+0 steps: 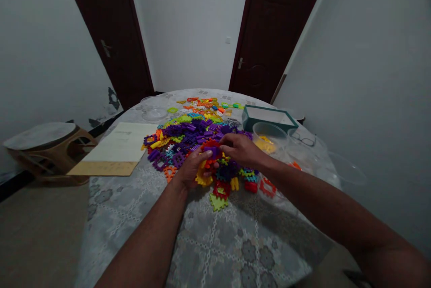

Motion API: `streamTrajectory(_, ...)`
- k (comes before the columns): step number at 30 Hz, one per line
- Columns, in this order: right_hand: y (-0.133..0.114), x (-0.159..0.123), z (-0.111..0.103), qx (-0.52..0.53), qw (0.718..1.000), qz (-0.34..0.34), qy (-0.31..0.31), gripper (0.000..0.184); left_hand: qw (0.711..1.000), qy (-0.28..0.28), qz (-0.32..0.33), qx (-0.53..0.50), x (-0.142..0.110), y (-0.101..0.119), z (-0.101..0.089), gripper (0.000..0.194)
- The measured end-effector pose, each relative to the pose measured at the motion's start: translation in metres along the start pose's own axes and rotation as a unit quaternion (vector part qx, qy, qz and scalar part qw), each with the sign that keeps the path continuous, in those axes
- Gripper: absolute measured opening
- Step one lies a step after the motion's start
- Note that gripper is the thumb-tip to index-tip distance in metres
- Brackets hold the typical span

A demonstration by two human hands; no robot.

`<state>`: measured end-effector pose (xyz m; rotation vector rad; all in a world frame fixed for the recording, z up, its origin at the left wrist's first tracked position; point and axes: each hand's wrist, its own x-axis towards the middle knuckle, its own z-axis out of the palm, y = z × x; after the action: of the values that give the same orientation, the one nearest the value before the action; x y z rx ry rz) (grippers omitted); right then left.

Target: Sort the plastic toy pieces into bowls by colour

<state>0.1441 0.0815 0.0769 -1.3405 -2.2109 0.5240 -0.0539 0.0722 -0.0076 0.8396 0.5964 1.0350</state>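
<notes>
My left hand is closed on a small group of plastic building pieces, with a purple piece under the thumb and a red piece behind it. From the right, my right hand pinches at the edge of the same pieces; its fingertips partly hide what they touch. Around and beneath both hands spreads a heap of interlocking plastic pieces, mostly purple, with yellow, orange, lime and blue ones. A lime piece and a red square piece lie at its near edge.
A clear round tub holding yellow pieces stands right of the heap, before a green-edged box. Glasses lie further right. Paper sheets rest on the left of the patterned tablecloth. A stool stands left.
</notes>
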Motion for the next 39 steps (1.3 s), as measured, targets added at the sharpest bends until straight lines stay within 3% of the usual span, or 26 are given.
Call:
streamTrajectory(5,0.007,-0.004,-0.011,0.010,0.999,0.042,0.022,0.010,1.000,0.004,-0.006,-0.002,0.001,-0.001,0.000,0.044)
streamTrajectory(11,0.013,-0.027,-0.019,0.158,0.982,0.106,-0.007,0.006,1.000,-0.001,-0.009,0.005,-0.001,-0.002,0.003,0.045)
streamTrajectory(16,0.022,-0.053,-0.029,0.196,0.971,0.135,0.009,0.010,1.000,0.010,-0.005,0.004,0.000,-0.003,0.003,0.042)
streamTrajectory(19,0.032,-0.075,-0.052,0.144,0.982,0.118,0.018,0.014,1.000,0.012,0.000,-0.005,0.000,-0.002,0.003,0.041)
streamTrajectory(23,0.055,-0.106,-0.088,-0.005,0.993,0.117,0.001,0.019,1.000,0.010,0.006,-0.014,-0.001,0.000,0.003,0.044)
streamTrajectory(26,0.070,-0.119,-0.100,-0.064,0.992,0.109,-0.025,0.022,1.000,0.015,0.004,-0.015,-0.001,0.001,0.003,0.045)
streamTrajectory(32,0.063,-0.109,-0.078,-0.081,0.992,0.083,0.053,0.025,0.999,-0.008,-0.004,0.041,-0.004,0.000,0.002,0.047)
streamTrajectory(36,0.035,-0.089,-0.055,-0.055,0.998,0.017,0.027,0.025,0.996,-0.028,-0.036,0.073,-0.007,0.001,0.002,0.050)
streamTrajectory(39,0.014,-0.072,-0.039,-0.038,0.998,-0.051,0.012,0.035,0.993,-0.046,-0.051,0.092,-0.010,0.003,0.004,0.055)
